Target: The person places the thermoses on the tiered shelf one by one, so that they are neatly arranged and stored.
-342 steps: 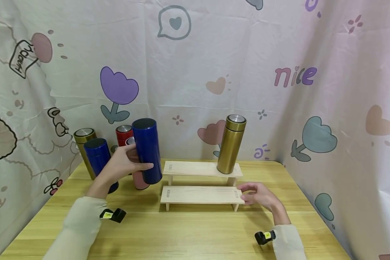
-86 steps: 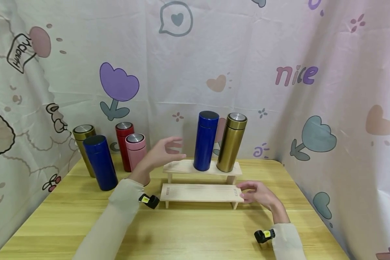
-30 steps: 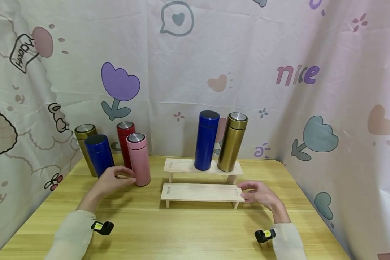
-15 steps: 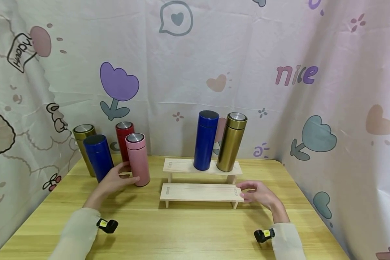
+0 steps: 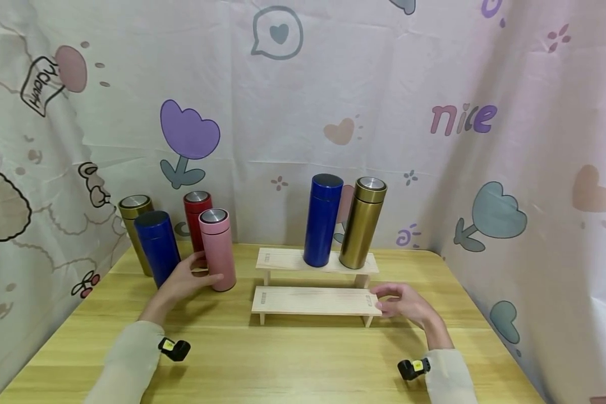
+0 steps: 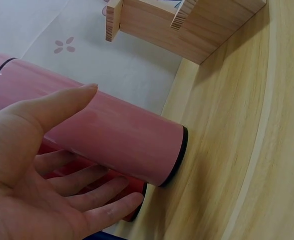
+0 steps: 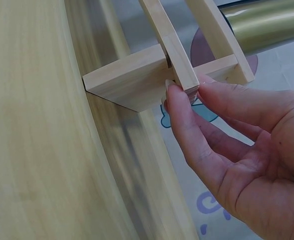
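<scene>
Standing on the worktop [image 5: 283,365] right within the reach of the left hand [image 5: 189,279], the pink bottle [image 5: 219,255] has that hand's thumb laid over its near side and the fingers behind it. From where I stand those fingers look loose and fairly straight, spread between the pink bottle and the red bottle [image 5: 194,221] rather than curled in, and I cannot tell how firmly they touch either one. The red bottle is just beyond the left hand, past the pink one. Just to that hand's left is a blue bottle [image 5: 156,247], its lower part hidden by the hand, with a gold bottle [image 5: 128,217] farther back on the same side.

Over on the other side, the right hand [image 5: 406,306] pinches the near end of the lower wooden board [image 5: 315,301] between thumb and finger. Beyond that hand and higher up runs the upper wooden board [image 5: 283,259], bearing a second blue bottle [image 5: 323,224] and, nearer the right hand, a second gold bottle [image 5: 362,233]. A small black camera [image 5: 177,349] sits at the left wrist, another below the right hand, and a printed cloth [image 5: 278,112] hangs behind everything
</scene>
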A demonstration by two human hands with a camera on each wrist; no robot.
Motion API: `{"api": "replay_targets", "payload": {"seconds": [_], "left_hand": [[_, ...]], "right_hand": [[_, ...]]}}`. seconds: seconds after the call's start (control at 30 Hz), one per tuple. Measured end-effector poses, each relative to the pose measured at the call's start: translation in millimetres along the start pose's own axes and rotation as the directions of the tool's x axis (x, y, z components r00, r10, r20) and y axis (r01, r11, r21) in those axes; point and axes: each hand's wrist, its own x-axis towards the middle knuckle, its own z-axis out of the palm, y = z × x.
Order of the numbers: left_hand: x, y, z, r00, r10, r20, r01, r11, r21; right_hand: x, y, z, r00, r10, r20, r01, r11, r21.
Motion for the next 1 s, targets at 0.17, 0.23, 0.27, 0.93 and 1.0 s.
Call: {"api": "replay_targets", "payload": {"seconds": [0.17,0.23,0.27,0.93,1.0], "left_hand": [[3.9,-1.6,0.0,1.0,-0.022,-0.009,0.022,1.0,0.02],[5.3,-3.3,-0.3,1.0,-0.021,-0.01,0.021,1.0,0.023],[5.9,-3.9,-0.4,1.0,-0.019,-0.009,0.019,1.0,0.023],[18.3,-8.8,7.1,0.999,-0.031,0.021,0.03,0.999,0.021],[19.8,-9.2,8.4,0.999,-0.036,0.023,0.036,0.999,0.013]], "right_hand": [[-0.4,-1,0,1.0,0.004,-0.001,-0.004,1.0,0.009],[0.2,-1,0,1.0,0.002,0.005,-0.002,1.0,0.008],[0.5,-1,1,1.0,-0.002,0.01,0.002,1.0,0.008],[-1.8,-1,-1,0.999,0.031,-0.028,-0.031,1.0,0.001],[-2.4,-1,-1,0.999,0.037,-0.035,-0.037,0.999,-0.004]]}}
